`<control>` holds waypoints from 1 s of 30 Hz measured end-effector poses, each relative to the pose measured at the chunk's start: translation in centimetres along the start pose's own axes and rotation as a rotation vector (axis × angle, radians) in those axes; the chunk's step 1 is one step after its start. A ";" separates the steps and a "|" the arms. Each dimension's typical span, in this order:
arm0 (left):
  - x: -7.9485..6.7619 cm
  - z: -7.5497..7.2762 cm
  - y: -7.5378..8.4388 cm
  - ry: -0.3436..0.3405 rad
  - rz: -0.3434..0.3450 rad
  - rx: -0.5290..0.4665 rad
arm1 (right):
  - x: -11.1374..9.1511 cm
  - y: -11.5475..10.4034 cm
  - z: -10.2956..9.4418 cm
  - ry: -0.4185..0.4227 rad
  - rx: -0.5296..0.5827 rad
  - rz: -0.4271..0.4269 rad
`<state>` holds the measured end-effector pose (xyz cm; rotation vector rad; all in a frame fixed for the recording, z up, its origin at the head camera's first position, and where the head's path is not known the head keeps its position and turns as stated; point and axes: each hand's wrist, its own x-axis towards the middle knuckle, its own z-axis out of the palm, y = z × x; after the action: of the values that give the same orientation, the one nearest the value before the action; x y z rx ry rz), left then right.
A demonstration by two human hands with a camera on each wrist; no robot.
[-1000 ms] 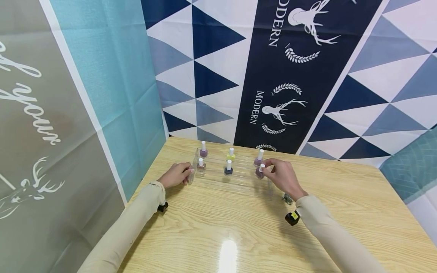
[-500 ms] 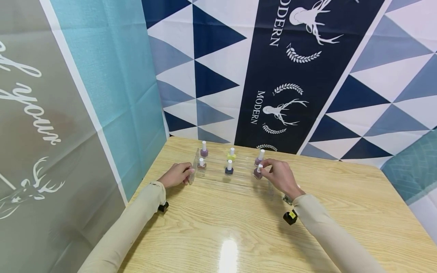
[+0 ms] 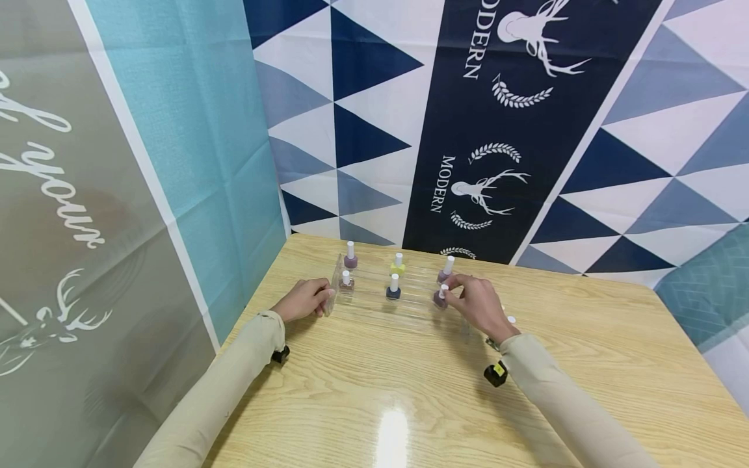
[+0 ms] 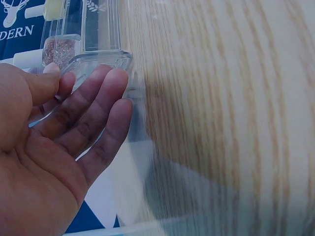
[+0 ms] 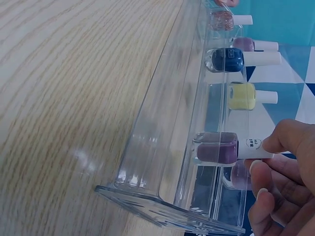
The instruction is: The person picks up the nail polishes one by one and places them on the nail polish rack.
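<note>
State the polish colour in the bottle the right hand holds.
Dusky purple polish, clearest in the right wrist view.

The left arm [image 3: 219,387] and right arm [image 3: 570,396] are stretched forward; the left hand's [image 3: 302,299] outer fingers [image 4: 106,135] are gently bent, the right hand [image 3: 481,304] is held in a pinch.

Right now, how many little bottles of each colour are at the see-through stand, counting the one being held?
Purple bottles: 3
Yellow bottle: 1
Dark blue bottle: 1
Pinkish glittery bottle: 1
Total: 6
</note>
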<state>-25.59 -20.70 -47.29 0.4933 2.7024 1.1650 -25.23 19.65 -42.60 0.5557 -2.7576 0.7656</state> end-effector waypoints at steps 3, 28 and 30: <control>0.0 0.0 0.1 0.002 -0.001 0.003 | 0.0 0.0 0.0 -0.002 -0.002 -0.006; -0.1 -0.1 0.3 -0.004 -0.003 -0.005 | -1.0 0.2 -1.6 0.014 -0.009 -0.025; -0.1 -0.1 0.3 -0.002 -0.005 -0.005 | -1.1 0.2 -2.0 0.021 -0.015 -0.032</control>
<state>-25.49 -20.62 -47.03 0.4863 2.6974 1.1690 -24.05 21.19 -41.40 0.5836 -2.7264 0.7386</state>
